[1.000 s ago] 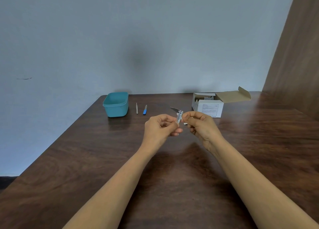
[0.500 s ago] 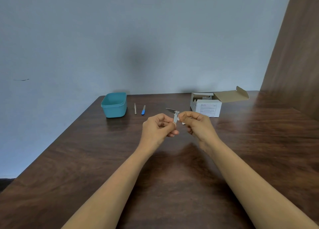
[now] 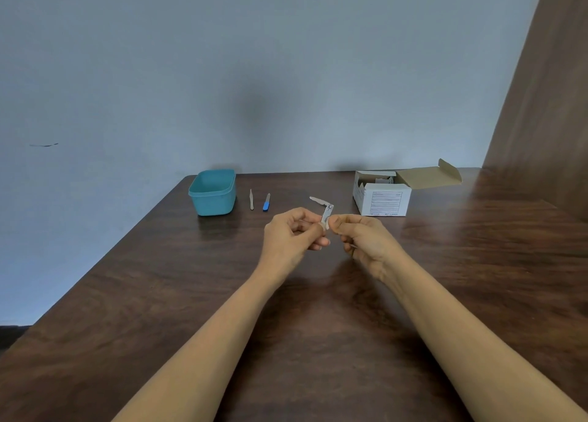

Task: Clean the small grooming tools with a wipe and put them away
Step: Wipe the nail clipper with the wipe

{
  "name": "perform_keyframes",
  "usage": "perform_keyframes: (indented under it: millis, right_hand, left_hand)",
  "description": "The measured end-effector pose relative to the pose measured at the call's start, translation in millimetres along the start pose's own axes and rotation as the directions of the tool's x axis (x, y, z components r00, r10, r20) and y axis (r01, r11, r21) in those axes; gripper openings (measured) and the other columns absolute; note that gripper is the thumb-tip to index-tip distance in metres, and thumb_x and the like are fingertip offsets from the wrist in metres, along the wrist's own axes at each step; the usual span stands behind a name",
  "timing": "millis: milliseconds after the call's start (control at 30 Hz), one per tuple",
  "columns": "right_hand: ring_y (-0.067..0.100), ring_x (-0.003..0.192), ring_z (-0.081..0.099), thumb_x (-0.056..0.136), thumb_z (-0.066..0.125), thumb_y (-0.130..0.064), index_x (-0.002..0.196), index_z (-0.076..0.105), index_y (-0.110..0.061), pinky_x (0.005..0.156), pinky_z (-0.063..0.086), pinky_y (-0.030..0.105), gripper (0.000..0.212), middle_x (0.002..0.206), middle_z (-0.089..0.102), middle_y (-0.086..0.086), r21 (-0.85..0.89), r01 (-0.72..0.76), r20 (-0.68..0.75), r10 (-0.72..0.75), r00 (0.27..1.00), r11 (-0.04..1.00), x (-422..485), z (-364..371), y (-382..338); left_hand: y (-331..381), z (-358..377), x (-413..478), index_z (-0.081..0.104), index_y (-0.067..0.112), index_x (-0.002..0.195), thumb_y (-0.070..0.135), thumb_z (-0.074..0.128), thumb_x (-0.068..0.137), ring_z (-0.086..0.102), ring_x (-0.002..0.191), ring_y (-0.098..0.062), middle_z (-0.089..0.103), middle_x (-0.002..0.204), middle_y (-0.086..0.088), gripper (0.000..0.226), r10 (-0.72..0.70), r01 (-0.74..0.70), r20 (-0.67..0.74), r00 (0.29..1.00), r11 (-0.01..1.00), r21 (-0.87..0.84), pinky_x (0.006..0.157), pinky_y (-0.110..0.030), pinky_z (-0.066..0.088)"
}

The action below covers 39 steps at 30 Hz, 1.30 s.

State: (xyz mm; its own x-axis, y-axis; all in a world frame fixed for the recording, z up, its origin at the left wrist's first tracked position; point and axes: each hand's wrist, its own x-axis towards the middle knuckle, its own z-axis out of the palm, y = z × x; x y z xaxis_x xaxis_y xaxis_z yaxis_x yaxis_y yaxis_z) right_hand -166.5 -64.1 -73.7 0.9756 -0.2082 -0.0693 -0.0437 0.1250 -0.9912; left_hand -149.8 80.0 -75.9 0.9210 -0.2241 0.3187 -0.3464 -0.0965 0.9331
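My left hand [image 3: 292, 235] pinches the body of a metal nail clipper [image 3: 325, 213] above the table's middle. Its lever is swung open and points up and to the left. My right hand [image 3: 362, 240] has its fingers curled, and its thumb and forefinger press against the clipper's right side. They pinch a small pale wipe, of which only a sliver shows. A slim metal tool [image 3: 251, 199] and a blue-handled tool [image 3: 266, 202] lie side by side on the table beyond my hands.
An open teal plastic container [image 3: 212, 192] stands at the back left of the dark wooden table [image 3: 159, 278]. A white cardboard box [image 3: 383, 197] with its flap open sits at the back right. A wooden panel [image 3: 547, 103] rises along the right.
Both hands have stayed together on the clipper, with only small shifts of the fingers along it. The view has drifted slightly.
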Motion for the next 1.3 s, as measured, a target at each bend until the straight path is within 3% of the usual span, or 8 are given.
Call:
perform_keyframes:
  millis: [133,333,433,600,800,900,1100,1300]
  right_hand:
    - [0.004,0.057,0.041,0.088,0.063,-0.01,0.083,0.067,-0.017,0.052,0.036,0.016,0.01,0.066,0.051,-0.005,0.149,-0.029,-0.018,0.032,0.999,0.988,0.4,-3.1,-2.5]
    - [0.005,0.058,0.04,0.091,0.06,-0.01,0.08,0.065,-0.017,0.056,0.034,0.017,0.014,0.068,0.049,-0.002,0.036,-0.133,0.131,0.127,0.983,0.99,-3.3,1.0,-1.6]
    - [0.004,0.057,0.041,0.091,0.06,-0.009,0.08,0.066,-0.017,0.055,0.035,0.017,0.015,0.068,0.049,-0.002,0.033,-0.101,0.089,0.097,0.991,0.994,-3.3,0.4,-3.3]
    - [0.004,0.056,0.042,0.091,0.06,-0.01,0.085,0.066,-0.018,0.05,0.036,0.014,0.012,0.067,0.051,-0.004,0.177,-0.056,-0.005,0.058,0.998,0.983,-0.5,-3.1,-4.9]
    - [0.006,0.058,0.041,0.091,0.058,-0.009,0.079,0.064,-0.018,0.055,0.034,0.017,0.016,0.068,0.05,-0.002,-0.008,-0.104,0.118,0.104,0.988,0.995,-4.9,0.8,-4.1]
    - [0.006,0.057,0.041,0.091,0.058,-0.009,0.078,0.064,-0.018,0.053,0.036,0.016,0.017,0.068,0.05,-0.002,-0.018,-0.092,0.088,0.093,0.992,0.996,-4.0,-0.5,-5.5]
    - [0.006,0.057,0.046,0.092,0.056,-0.005,0.078,0.06,-0.015,0.049,0.04,0.015,0.018,0.068,0.062,-0.002,0.163,-0.065,0.0,0.066,0.998,0.984,-3.0,-2.2,-8.5]
    - [0.004,0.058,0.05,0.091,0.057,-0.006,0.079,0.06,-0.02,0.054,0.039,0.015,0.019,0.073,0.067,-0.004,0.268,-0.097,0.082,0.078,0.994,0.959,-5.7,-2.9,-8.8]
  left_hand:
    - [1.2,2.1,-2.9,0.069,-0.001,0.093,0.001,0.065,0.086,0.07,0.063,-0.015,0.071,0.076,-0.018,0.008,-0.01,0.01,0.035,0.999,1.0,0.0,0.061,-0.021,0.055]
    - [1.9,-2.7,-1.4,0.07,0.001,0.095,0.002,0.066,0.086,0.068,0.06,-0.01,0.072,0.074,-0.015,0.01,-0.003,0.003,0.001,1.0,1.0,-0.022,0.059,-0.018,0.055]
    - [2.3,-0.4,-2.5,0.07,0.0,0.094,0.002,0.066,0.086,0.068,0.06,-0.011,0.072,0.074,-0.015,0.01,-0.008,0.008,0.004,1.0,1.0,-0.024,0.06,-0.02,0.055]
    - [1.1,2.6,-3.6,0.069,-0.001,0.092,0.002,0.066,0.085,0.07,0.064,-0.016,0.072,0.076,-0.017,0.008,-0.031,0.032,0.051,0.998,0.999,-0.024,0.063,-0.023,0.056]
    - [2.6,-1.9,-2.2,0.069,-0.001,0.095,0.002,0.066,0.086,0.068,0.061,-0.011,0.072,0.076,-0.016,0.01,-0.021,0.021,0.001,1.0,0.999,-0.03,0.06,-0.019,0.055]
    - [3.4,-1.1,-1.9,0.07,0.0,0.095,0.002,0.066,0.086,0.068,0.061,-0.009,0.072,0.076,-0.016,0.01,-0.026,0.024,-0.031,0.999,0.999,-0.039,0.06,-0.018,0.055]
    - [4.3,-0.8,-0.4,0.069,0.007,0.091,0.002,0.066,0.086,0.069,0.064,-0.013,0.073,0.076,-0.009,0.008,-0.048,0.034,-0.102,0.994,0.99,-0.135,0.061,-0.02,0.056]
    - [6.7,0.3,-2.3,0.067,0.0,0.096,0.001,0.065,0.086,0.068,0.063,-0.012,0.073,0.08,-0.014,0.011,-0.068,0.055,-0.065,0.996,0.983,-0.177,0.06,-0.02,0.055]
